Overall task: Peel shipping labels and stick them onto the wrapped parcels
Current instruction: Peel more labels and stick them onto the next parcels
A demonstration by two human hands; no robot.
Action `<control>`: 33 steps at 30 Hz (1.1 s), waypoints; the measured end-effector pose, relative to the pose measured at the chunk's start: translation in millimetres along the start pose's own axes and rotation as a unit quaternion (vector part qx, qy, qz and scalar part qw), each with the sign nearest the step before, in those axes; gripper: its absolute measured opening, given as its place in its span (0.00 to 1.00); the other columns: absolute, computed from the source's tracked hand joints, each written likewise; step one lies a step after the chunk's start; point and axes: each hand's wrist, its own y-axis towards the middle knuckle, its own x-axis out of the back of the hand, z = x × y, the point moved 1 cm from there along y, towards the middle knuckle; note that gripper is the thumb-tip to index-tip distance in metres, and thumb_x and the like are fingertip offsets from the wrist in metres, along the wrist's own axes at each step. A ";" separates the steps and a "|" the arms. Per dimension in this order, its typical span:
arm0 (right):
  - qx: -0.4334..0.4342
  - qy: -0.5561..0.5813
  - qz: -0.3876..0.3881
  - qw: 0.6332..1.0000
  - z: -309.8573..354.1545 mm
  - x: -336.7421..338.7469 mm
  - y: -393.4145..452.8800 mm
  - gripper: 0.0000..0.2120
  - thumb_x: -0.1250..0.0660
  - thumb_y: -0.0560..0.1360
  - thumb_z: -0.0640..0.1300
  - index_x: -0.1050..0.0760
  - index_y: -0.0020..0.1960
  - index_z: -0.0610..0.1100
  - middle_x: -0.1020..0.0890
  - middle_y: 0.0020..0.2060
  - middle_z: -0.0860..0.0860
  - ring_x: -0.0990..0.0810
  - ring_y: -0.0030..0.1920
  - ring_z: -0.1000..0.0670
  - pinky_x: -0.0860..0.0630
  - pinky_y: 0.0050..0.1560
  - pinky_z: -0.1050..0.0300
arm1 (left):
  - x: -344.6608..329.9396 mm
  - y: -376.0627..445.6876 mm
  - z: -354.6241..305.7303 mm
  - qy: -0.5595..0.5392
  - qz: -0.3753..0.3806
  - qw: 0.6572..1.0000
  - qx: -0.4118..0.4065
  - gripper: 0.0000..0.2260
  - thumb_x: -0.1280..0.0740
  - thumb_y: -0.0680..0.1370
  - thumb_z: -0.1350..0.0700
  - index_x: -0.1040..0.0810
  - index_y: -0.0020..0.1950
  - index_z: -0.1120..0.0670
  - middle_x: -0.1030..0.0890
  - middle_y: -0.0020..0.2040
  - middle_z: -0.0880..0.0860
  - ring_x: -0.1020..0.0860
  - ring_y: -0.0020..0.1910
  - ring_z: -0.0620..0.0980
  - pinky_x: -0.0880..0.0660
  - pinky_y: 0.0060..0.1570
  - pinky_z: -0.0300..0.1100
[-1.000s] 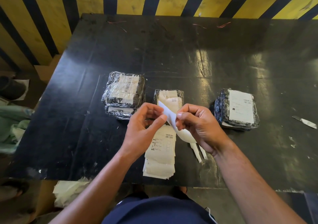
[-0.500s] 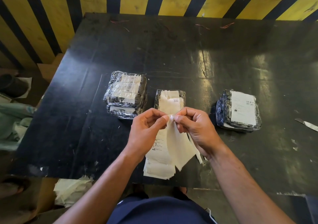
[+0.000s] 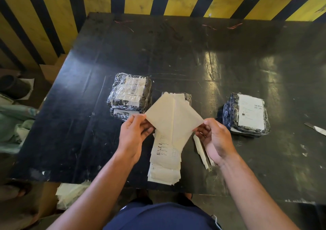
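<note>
My left hand (image 3: 135,134) and my right hand (image 3: 214,138) each pinch one sheet of a shipping label (image 3: 169,118), its two layers spread apart in a V above the table. Under them lies a stack of labels (image 3: 165,164) near the front edge. Behind the spread sheets a wrapped parcel (image 3: 187,98) is mostly hidden. A stack of wrapped parcels (image 3: 130,94) with labels under the film sits to the left. Another wrapped parcel (image 3: 247,115) with a white label on top sits to the right.
The black table (image 3: 176,56) stands against a yellow and black striped wall. Narrow paper strips (image 3: 202,152) lie beside my right wrist. A knife blade (image 3: 315,128) lies at the right edge. Crumpled backing paper (image 3: 70,194) and sacks lie on the floor to the left.
My hands have moved apart, pulling the label and its backing open from a pinched point into a wide V. The sheets have risen and now cover the middle parcel.
</note>
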 end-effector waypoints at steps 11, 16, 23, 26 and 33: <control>-0.044 0.120 -0.127 0.984 5.1 52.2 12.0 0.06 0.37 0.80 0.38 0.25 0.45 0.42 0.17 0.39 0.45 0.19 0.40 0.48 0.22 0.47 0.55 | 18.9 16.1 -12.1 -0.056 -0.088 0.994 -0.028 0.06 0.38 0.85 0.59 0.21 0.53 0.56 0.13 0.51 0.54 0.15 0.51 0.50 0.19 0.51 0.43; 0.012 0.148 -0.161 0.976 22.3 82.2 22.2 0.08 0.42 0.79 0.39 0.29 0.42 0.46 0.20 0.33 0.50 0.23 0.37 0.50 0.27 0.38 0.57 | 23.6 20.8 -18.0 -0.062 -0.083 0.994 -0.034 0.08 0.38 0.83 0.60 0.22 0.47 0.54 0.13 0.45 0.51 0.16 0.46 0.49 0.20 0.48 0.44; 0.138 -0.183 -0.144 0.962 26.1 105.1 24.8 0.12 0.39 0.79 0.38 0.31 0.37 0.46 0.27 0.31 0.52 0.29 0.33 0.53 0.32 0.35 0.57 | 26.2 21.4 -2.8 0.002 -0.050 0.999 -0.017 0.04 0.37 0.84 0.58 0.23 0.54 0.55 0.14 0.51 0.53 0.15 0.51 0.50 0.19 0.47 0.44; 0.103 -0.334 -0.137 0.927 1.3 108.5 32.6 0.12 0.37 0.82 0.38 0.28 0.39 0.42 0.23 0.34 0.49 0.25 0.34 0.55 0.29 0.39 0.57 | 20.3 18.4 9.7 0.019 -0.036 0.999 0.000 0.04 0.37 0.84 0.57 0.24 0.53 0.55 0.13 0.49 0.53 0.15 0.50 0.50 0.19 0.47 0.45; 0.009 -0.425 -0.171 0.889 -80.1 121.8 70.0 0.07 0.32 0.78 0.41 0.22 0.41 0.42 0.15 0.39 0.44 0.15 0.46 0.39 0.20 0.49 0.44 | 3.7 8.0 32.7 0.036 -0.030 0.998 0.038 0.05 0.36 0.84 0.57 0.22 0.49 0.55 0.13 0.51 0.54 0.14 0.49 0.50 0.19 0.48 0.46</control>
